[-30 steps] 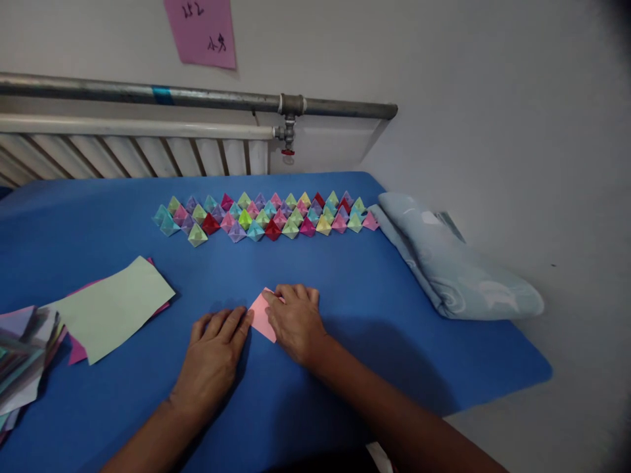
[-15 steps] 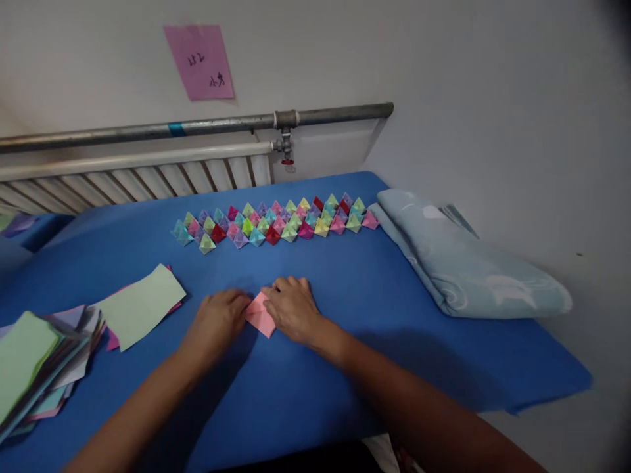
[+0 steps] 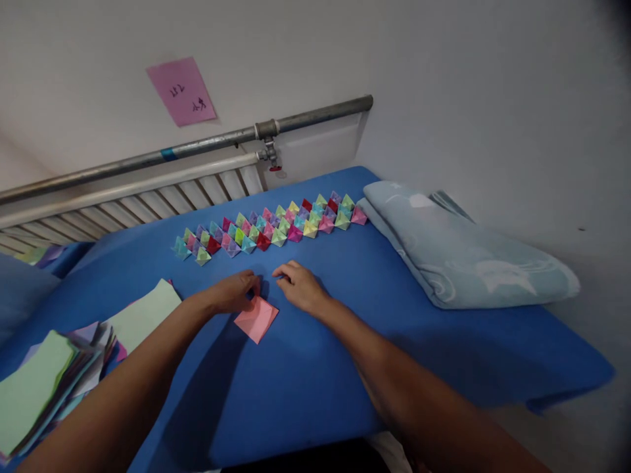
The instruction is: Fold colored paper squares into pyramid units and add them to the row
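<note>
A folded pink paper (image 3: 257,320) lies on the blue cloth surface (image 3: 296,374), one corner turned toward me. My left hand (image 3: 237,292) pinches its upper left edge between thumb and fingers. To the right, clear of the paper, my right hand (image 3: 300,286) has its fingers curled together; anything between the fingertips is too small to make out. Beyond both hands, rows of small folded paper pieces (image 3: 279,236) in many colours stand close together.
Stacks of coloured paper (image 3: 37,387) lie at the left, beside a pale green sheet (image 3: 145,315). A folded light blue blanket (image 3: 468,256) rests at the right. Behind are a radiator (image 3: 187,197), a metal pipe (image 3: 211,143) and a pink note (image 3: 182,92) on the wall.
My right hand has let go of the pink paper and moved off to its right. My left hand has shifted onto the paper's upper edge. The camera view has tilted.
</note>
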Available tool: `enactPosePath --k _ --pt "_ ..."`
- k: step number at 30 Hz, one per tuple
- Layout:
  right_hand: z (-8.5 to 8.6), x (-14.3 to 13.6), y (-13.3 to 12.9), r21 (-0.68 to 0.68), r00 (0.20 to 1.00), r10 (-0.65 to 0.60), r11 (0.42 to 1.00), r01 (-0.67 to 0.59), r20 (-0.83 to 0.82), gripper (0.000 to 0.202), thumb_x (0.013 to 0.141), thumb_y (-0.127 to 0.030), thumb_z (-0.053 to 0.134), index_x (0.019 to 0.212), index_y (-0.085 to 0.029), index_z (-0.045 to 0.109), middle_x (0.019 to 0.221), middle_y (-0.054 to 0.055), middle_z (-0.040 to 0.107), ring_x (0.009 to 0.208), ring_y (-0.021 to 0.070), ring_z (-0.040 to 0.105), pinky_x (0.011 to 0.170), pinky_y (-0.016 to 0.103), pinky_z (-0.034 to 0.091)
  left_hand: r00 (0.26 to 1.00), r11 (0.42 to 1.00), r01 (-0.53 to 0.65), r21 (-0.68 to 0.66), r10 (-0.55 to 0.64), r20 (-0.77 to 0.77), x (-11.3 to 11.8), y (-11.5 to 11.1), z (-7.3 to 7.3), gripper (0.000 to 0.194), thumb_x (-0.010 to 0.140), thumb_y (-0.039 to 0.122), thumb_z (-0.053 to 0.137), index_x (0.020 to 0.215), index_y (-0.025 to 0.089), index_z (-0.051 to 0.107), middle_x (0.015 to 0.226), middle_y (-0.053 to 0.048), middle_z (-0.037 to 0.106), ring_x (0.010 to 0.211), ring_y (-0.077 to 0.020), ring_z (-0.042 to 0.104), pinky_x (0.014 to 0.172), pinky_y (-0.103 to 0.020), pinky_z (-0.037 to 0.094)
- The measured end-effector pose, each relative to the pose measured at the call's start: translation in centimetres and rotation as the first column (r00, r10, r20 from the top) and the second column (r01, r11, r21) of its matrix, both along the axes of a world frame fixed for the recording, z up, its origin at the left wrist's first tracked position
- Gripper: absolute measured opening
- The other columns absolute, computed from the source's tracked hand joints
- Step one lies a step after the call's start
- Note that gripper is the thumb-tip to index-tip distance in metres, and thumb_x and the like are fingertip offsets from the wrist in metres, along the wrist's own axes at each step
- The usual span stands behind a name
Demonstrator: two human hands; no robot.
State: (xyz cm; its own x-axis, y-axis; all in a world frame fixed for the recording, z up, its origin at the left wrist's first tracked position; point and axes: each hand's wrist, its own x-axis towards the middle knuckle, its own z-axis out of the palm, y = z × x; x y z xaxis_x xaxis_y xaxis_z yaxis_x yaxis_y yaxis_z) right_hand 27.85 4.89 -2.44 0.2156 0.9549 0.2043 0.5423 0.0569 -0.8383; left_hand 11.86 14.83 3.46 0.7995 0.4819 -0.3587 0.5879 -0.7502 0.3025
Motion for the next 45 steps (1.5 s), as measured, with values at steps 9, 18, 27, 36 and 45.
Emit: enactPosePath --k 9,18,27,36,45 --pt "0.0 -0.2 -0.2 0.003 0.999 -0.019 1.0 0.019 -0.033 0.024 0.08 -0.005 0.054 0.091 -0.019 0.07 0.089 0.002 0.061 0.073 0.0123 0.054 0.07 0.024 0.042 0.99 0.982 -0.114 -0.153 0.099 -0.101 0.2 -0.7 0.3 0.029 0.058 0.014 0.053 0.086 0.021 0.058 0.067 0.006 0.054 0.065 -0.0135 0.052 0.057 -0.021 0.037" --pt "0.2 -0.3 -0.4 -0.019 0.993 -0.03 0.999 0.028 -0.113 0.024 0.076 -0.003 0.055 0.087 -0.019 0.07 0.089 0.001 0.061 0.077 0.0122 0.054 0.073 0.025 0.041 0.971 0.922 -0.23 -0.311 0.24 -0.006 -0.9 -0.8 0.9 0.01 0.053 0.017 0.064 0.06 0.02 0.058 0.058 0.006 0.052 0.057 -0.0111 0.043 0.052 -0.022 0.028" --pt "1.4 -0.1 -0.7 -0.091 0.9 -0.099 0.994 0.067 -0.423 0.026 0.091 -0.032 0.045 0.095 -0.019 0.068 0.088 0.004 0.068 0.076 0.0134 0.06 0.068 0.026 0.045 0.515 0.572 -0.416 -0.707 0.789 0.336 -5.7 -3.2 -0.2 0.035 0.052 0.035 0.082 0.061 0.018 0.053 0.055 0.004 0.058 0.05 -0.0087 0.053 0.053 -0.021 0.044" --pt "2.9 -4.2 -2.5 -0.172 0.624 -0.058 0.977 -0.124 -0.779 0.03 0.072 -0.042 0.068 0.088 -0.017 0.068 0.083 0.002 0.068 0.071 0.0119 0.058 0.06 0.022 0.038 -0.044 0.294 -0.197 -0.935 0.95 0.308 -2.5 -8.0 -2.6 0.031 0.059 0.022 0.082 0.064 0.018 0.051 0.061 0.005 0.062 0.06 -0.0096 0.064 0.061 -0.021 0.054" --pt "2.5 -4.4 -2.6 -0.158 0.653 -0.105 0.987 -0.023 -0.75 0.015 0.064 -0.03 0.065 0.068 -0.016 0.065 0.062 -0.003 0.059 0.058 0.0101 0.049 0.056 0.023 0.037 0.021 0.262 -0.164 -0.951 0.965 0.262 -1.6 -10.2 -2.3 0.033 0.05 0.025 0.088 0.068 0.017 0.062 0.067 0.002 0.068 0.063 -0.0105 0.064 0.062 -0.022 0.053"
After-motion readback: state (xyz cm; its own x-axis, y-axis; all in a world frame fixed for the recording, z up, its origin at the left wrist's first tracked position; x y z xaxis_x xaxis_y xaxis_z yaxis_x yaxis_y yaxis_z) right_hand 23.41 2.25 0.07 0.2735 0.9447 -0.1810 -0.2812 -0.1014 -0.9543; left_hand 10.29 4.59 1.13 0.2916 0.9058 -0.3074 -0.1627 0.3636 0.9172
